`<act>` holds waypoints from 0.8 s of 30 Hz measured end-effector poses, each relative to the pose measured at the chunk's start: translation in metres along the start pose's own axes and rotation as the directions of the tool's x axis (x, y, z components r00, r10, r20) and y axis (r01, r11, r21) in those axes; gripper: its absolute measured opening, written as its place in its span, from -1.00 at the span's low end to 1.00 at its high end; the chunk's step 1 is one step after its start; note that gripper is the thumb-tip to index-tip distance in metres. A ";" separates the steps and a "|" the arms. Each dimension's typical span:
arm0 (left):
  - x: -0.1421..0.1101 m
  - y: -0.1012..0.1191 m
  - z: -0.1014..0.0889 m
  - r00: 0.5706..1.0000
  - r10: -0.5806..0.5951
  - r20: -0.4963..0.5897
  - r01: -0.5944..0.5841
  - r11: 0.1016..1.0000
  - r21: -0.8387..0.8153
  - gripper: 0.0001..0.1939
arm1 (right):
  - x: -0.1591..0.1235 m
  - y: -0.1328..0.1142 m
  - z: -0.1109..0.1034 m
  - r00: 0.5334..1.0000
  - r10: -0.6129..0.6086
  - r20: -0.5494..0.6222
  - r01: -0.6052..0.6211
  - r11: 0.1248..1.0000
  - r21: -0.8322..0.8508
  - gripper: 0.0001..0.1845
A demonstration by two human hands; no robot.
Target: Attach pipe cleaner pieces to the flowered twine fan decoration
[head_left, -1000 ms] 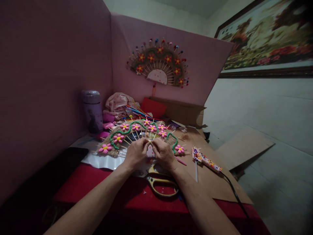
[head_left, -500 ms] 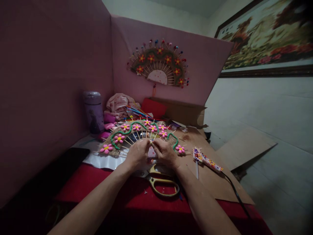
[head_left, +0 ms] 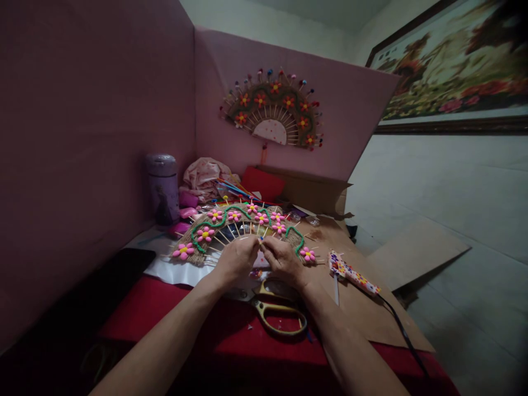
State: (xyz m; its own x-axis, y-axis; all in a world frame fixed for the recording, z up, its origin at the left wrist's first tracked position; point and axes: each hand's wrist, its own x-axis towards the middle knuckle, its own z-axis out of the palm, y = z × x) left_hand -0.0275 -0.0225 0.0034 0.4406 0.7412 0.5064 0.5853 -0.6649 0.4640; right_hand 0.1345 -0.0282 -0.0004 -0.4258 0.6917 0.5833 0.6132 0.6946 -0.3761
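Note:
My left hand (head_left: 238,259) and my right hand (head_left: 284,260) meet fingertip to fingertip over the lower middle of a fan (head_left: 218,224). Both are closed in a pinch around something tiny, with a speck of blue showing between them; its kind is too small to make out. The fan lies flat, made of sticks wound with brown twine, with pink clay flowers (head_left: 205,234) and a wavy green cord (head_left: 295,234). Part of its dotted white base (head_left: 261,260) shows between my hands. Scissors with gold handles (head_left: 284,319) lie just below my wrists.
A flower-patterned glue gun (head_left: 352,274) with a black cord rests on cardboard (head_left: 396,324) at right. A purple bottle (head_left: 162,190) and crumpled pink cloth (head_left: 208,177) stand behind, left. A similar fan (head_left: 270,113) hangs on the pink panel (head_left: 346,110). Red cloth (head_left: 165,308) covers the table.
The view has shifted slightly, so everything sits a little further right. My hands stay together over the fan, fingers moving slightly, and a blue speck now shows between the fingertips.

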 end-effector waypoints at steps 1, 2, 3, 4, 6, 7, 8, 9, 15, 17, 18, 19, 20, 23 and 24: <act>0.001 0.000 0.000 1.000 0.010 -0.008 -0.010 0.999 -0.039 -0.85 | 0.000 0.000 0.000 1.000 -0.003 -0.004 0.003 1.000 -0.002 -0.81; 0.001 0.000 0.000 1.000 0.016 -0.016 -0.018 0.997 -0.072 -0.86 | 0.000 0.000 0.001 1.000 -0.008 -0.010 0.008 1.000 -0.009 -0.82; 0.002 0.000 0.000 0.999 0.024 -0.027 -0.027 0.995 -0.098 -0.86 | 0.000 0.000 0.002 1.000 -0.017 -0.019 0.016 1.000 -0.017 -0.82; 0.002 0.000 0.000 0.999 0.030 -0.041 -0.034 0.992 -0.117 -0.86 | 0.000 0.000 0.002 0.999 -0.029 -0.029 0.028 0.999 -0.025 -0.83; 0.002 0.000 0.000 0.997 0.039 -0.064 -0.047 0.989 -0.139 -0.87 | 0.000 0.000 0.004 0.997 -0.060 -0.051 0.058 0.997 -0.041 -0.84; 0.002 0.000 0.000 0.996 0.044 -0.071 -0.054 0.988 -0.144 -0.87 | 0.001 -0.001 0.005 0.995 -0.073 -0.061 0.070 0.996 -0.047 -0.84; 0.001 0.000 0.000 0.996 0.048 -0.075 -0.059 0.987 -0.147 -0.87 | 0.001 -0.002 0.006 0.994 -0.078 -0.071 0.075 0.996 -0.053 -0.85; 0.001 0.000 0.001 0.996 0.048 -0.076 -0.059 0.987 -0.147 -0.87 | 0.001 -0.003 0.006 0.994 -0.075 -0.083 0.070 0.996 -0.059 -0.84; 0.000 0.001 0.003 0.997 0.030 -0.077 -0.037 0.994 -0.100 -0.86 | 0.001 -0.006 0.010 0.991 -0.056 -0.119 0.044 0.994 -0.098 -0.84; 0.000 0.000 0.005 0.996 0.023 -0.085 -0.030 0.996 -0.085 -0.85 | 0.000 -0.005 0.013 0.992 -0.044 -0.122 0.031 0.994 -0.104 -0.84; 0.000 -0.001 0.006 0.995 0.017 -0.094 -0.025 0.996 -0.087 -0.85 | 0.000 -0.005 0.014 0.991 -0.033 -0.130 0.019 0.994 -0.106 -0.83; 0.000 -0.001 0.007 0.995 0.006 -0.101 -0.016 0.995 -0.101 -0.85 | 0.000 -0.005 0.016 0.989 -0.019 -0.144 0.004 0.995 -0.104 -0.83; 0.001 -0.001 0.008 0.994 -0.014 -0.109 -0.001 0.991 -0.131 -0.84 | 0.000 -0.005 0.017 0.987 0.001 -0.162 -0.016 0.996 -0.090 -0.82; 0.003 -0.002 0.008 0.985 -0.124 -0.122 0.072 0.929 -0.364 -0.83 | 0.001 -0.007 0.018 0.971 0.126 -0.203 -0.116 0.991 0.060 -0.76; 0.005 -0.002 0.008 0.977 -0.179 -0.115 0.101 0.865 -0.492 -0.84 | 0.002 -0.008 0.017 0.963 0.185 -0.197 -0.157 0.976 0.147 -0.74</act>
State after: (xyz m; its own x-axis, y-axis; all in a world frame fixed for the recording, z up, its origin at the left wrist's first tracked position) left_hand -0.0212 -0.0172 -0.0005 0.2478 0.8327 0.4951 0.2156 -0.5456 0.8098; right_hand 0.1173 -0.0291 -0.0088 -0.1655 0.7555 0.6339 0.5678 0.5985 -0.5651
